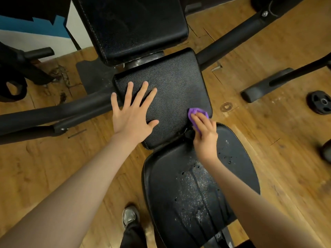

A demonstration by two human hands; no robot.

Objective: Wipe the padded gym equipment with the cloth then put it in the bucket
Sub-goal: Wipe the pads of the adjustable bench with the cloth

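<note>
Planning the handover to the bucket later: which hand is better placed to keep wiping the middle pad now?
Right: the right hand grips the purple cloth on the middle pad. The left hand lies flat, bracing it.

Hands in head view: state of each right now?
Left hand: open, fingers spread flat on the middle pad.
Right hand: closed on the purple cloth, pressing it to the pad's near right corner.

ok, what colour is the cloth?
Purple. The cloth shows in the head view, bunched under the right hand on the black middle pad.
</note>
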